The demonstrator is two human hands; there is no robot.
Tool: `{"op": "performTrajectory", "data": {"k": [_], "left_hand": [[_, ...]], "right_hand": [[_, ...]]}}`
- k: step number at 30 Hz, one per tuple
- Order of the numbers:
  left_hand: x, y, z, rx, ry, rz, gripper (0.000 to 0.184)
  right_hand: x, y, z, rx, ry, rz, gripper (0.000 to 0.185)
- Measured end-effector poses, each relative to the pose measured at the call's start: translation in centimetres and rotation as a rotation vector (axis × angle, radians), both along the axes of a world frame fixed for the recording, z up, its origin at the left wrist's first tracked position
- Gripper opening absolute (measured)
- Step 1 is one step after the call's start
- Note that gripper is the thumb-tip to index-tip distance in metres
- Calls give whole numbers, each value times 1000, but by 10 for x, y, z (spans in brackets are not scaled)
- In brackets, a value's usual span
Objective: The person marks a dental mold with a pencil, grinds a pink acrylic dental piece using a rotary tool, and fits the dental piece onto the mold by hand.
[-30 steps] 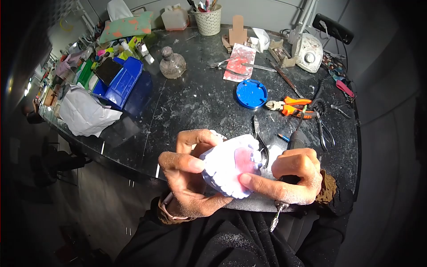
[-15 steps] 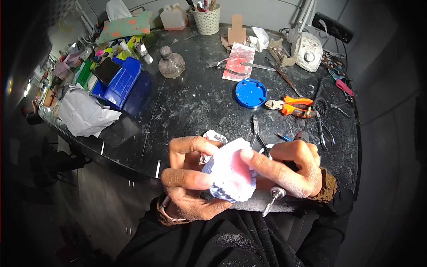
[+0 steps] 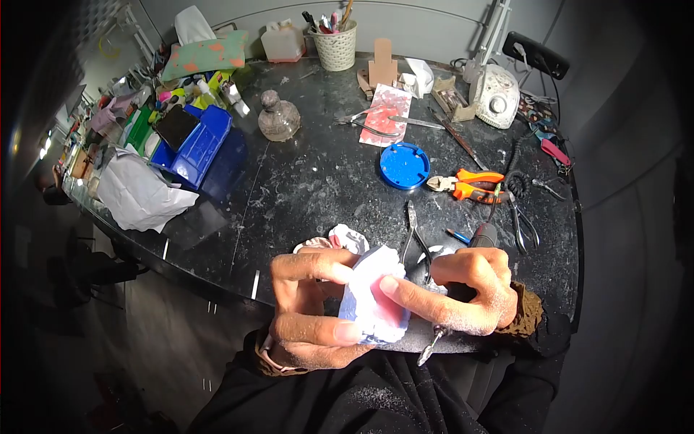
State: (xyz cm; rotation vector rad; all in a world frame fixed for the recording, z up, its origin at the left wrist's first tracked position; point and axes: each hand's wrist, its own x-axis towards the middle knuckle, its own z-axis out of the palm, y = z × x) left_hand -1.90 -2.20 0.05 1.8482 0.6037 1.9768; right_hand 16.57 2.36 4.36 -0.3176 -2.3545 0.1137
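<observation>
My left hand [image 3: 307,311] grips a dental plaster model [image 3: 361,300] by its side, thumb and fingers around its whitish-blue base. A pink plate [image 3: 390,311] covers the model's inner face, and the lamp glare washes out detail. My right hand [image 3: 473,293] is closed around a rotary handpiece [image 3: 484,235], whose bur [image 3: 427,352] points down and away from the model. The right index finger reaches out and rests on the pink surface. White powder coats the fingers. Behind the left hand lie other small plaster pieces [image 3: 348,239], partly hidden.
Slim pliers [image 3: 412,224], orange-handled cutters [image 3: 477,186] and a blue round lid [image 3: 405,166] lie beyond my hands. A glass burner [image 3: 279,119] stands farther back. Blue bins [image 3: 206,148] and crumpled paper [image 3: 141,192] are left; a white control unit [image 3: 497,98] is at right.
The plaster model has turned in my left hand, now seen narrower and more edge-on. My right index finger has shifted slightly left and down along it. The camera view has tilted a little.
</observation>
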Motion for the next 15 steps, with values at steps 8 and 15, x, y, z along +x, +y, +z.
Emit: {"op": "performTrajectory", "data": {"k": [8, 15], "left_hand": [[-4, -5, -4, -6, 27, -1, 48], [-5, -3, -4, 80, 261, 217, 25]], "right_hand": [[-2, 0, -5, 17, 31, 24, 49], [-2, 1, -5, 83, 47, 45, 47]]}}
